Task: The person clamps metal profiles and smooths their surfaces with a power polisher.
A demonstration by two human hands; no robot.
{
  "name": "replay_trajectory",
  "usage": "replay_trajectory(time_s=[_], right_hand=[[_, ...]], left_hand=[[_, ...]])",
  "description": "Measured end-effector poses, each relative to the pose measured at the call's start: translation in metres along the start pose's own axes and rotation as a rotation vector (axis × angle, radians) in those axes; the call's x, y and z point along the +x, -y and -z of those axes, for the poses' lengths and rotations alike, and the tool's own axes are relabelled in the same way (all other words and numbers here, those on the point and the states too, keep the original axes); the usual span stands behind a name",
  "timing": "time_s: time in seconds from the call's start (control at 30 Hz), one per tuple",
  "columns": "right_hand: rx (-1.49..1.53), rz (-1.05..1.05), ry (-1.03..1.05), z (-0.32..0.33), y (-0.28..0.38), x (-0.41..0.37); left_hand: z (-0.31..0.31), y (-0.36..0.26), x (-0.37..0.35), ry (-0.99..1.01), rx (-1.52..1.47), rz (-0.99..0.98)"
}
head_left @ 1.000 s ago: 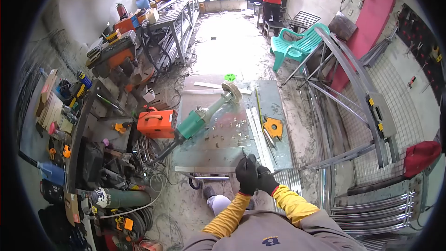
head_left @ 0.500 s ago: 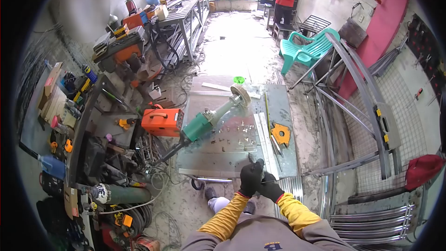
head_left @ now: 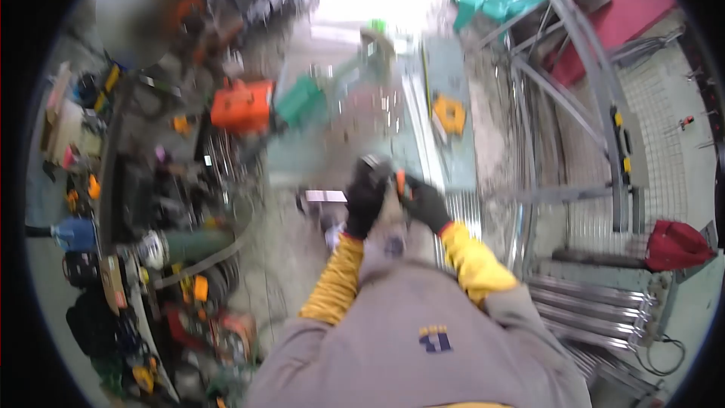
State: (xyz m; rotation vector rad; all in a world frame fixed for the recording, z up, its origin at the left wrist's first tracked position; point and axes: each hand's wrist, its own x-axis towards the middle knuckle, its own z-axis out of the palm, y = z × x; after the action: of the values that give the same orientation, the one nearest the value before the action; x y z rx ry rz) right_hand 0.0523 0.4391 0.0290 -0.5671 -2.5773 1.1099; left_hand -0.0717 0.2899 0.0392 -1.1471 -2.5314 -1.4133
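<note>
Both my hands wear black gloves and are raised close together in front of my body, near the front edge of the steel table (head_left: 302, 159). My left hand (head_left: 365, 200) is closed around a small, shiny piece (head_left: 374, 159), too blurred to name. My right hand (head_left: 425, 205) is closed on a small orange object (head_left: 401, 182) whose kind I cannot make out. Past my hands, a green angle grinder (head_left: 300, 100) with a round wheel (head_left: 376, 47) lies on the table. Several small metal pieces (head_left: 389, 109) are scattered beside it.
Long metal strips (head_left: 420, 117) and a yellow-orange magnetic square (head_left: 449, 115) lie at the table's right. An orange machine case (head_left: 242, 106) stands to its left. A metal frame (head_left: 581, 98) and a green chair (head_left: 498, 0) are on the right; a gas cylinder (head_left: 192, 248) lies at left.
The camera has tilted down, so the scene sits higher and is blurred. My hands have lifted toward me and moved slightly apart, and an orange object now shows at my right hand.
</note>
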Motion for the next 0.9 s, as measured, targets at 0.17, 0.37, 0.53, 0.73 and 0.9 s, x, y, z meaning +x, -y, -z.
replay_trajectory(time_s=[0.17, 0.37, 0.53, 0.73, 0.9], right_hand=[[0.232, -0.149, 0.031, 0.023, 0.022, -0.005], [0.146, -0.130, 0.151, 0.038, 0.029, 0.002], [0.008, -0.022, 0.155, 0.034, 0.024, 0.003], [0.167, -0.102, 0.199, 0.030, 0.017, 0.013], [0.175, -0.100, 0.052, 0.039, 0.034, -0.018]], left_hand=[[0.055, 0.074, -0.092, -0.292, -0.626, 0.598], [0.121, 0.102, -0.213, -0.388, -0.539, 1.056], [0.109, 0.086, -0.251, -0.462, -0.566, 1.167], [0.079, 0.050, -0.222, -0.178, -0.461, 1.047], [0.107, 0.050, -0.190, -0.126, -0.236, 0.889]])
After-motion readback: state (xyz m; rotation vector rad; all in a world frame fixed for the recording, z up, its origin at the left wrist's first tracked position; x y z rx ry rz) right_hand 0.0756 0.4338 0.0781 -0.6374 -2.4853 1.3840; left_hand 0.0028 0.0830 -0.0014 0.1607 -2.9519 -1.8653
